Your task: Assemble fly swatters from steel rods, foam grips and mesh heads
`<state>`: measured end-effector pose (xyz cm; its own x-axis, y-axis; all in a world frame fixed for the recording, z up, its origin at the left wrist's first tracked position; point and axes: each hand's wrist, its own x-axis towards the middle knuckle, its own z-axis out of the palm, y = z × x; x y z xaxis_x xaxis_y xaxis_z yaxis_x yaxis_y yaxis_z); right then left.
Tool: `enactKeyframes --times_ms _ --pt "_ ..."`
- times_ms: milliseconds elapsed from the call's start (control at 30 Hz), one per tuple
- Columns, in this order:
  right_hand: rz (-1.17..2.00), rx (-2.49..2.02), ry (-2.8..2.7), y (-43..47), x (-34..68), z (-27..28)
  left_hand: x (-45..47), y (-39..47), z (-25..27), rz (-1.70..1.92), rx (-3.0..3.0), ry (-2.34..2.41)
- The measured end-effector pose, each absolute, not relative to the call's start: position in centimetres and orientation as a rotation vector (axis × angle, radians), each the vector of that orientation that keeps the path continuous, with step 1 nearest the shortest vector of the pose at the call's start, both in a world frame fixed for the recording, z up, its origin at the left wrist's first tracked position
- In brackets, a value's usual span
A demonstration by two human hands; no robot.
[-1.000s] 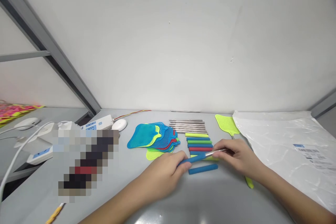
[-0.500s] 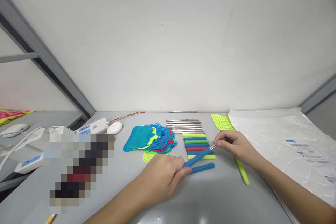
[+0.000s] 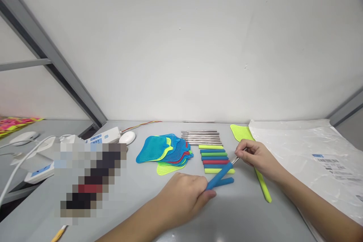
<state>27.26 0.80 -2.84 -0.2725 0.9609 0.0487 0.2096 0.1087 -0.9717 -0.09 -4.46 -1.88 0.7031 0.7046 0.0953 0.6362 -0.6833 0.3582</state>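
My left hand (image 3: 185,196) is closed around a blue handle tube (image 3: 219,177), which slants up to the right. Pinched in the fingers of my right hand (image 3: 256,157) is a thin metal rod (image 3: 236,160); its lower end meets the upper end of the blue tube, and how deep it sits inside I cannot tell. Partly behind the held tube, another blue tube (image 3: 227,182) lies on the table. Just beyond is a row of yellow-green, blue, green and red tubes (image 3: 216,162). Several metal rods (image 3: 200,136) lie side by side behind that row.
Blue, red and yellow-green fly swatter heads (image 3: 154,149) are piled left of the tubes. A yellow-green fly swatter (image 3: 264,188) runs beneath my right hand, beside a white plastic bag (image 3: 300,159). Power strips (image 3: 106,136), cables and a blurred object (image 3: 93,181) occupy the left side.
The blue tube has tilted more steeply, and both hands have shifted slightly right in view. More of the metal rod shows between the tube and my right fingers.
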Motion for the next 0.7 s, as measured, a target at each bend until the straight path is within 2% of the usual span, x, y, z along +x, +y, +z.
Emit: enactKeyframes --times_ms 400,700 --pt "1.336 -1.216 -1.572 0.58 27.71 -3.59 -0.56 -4.78 -1.57 0.612 2.702 0.939" --pt "1.324 -1.268 -1.538 0.49 28.06 -3.95 -0.04 -5.1 -1.3 0.472 2.717 0.99"
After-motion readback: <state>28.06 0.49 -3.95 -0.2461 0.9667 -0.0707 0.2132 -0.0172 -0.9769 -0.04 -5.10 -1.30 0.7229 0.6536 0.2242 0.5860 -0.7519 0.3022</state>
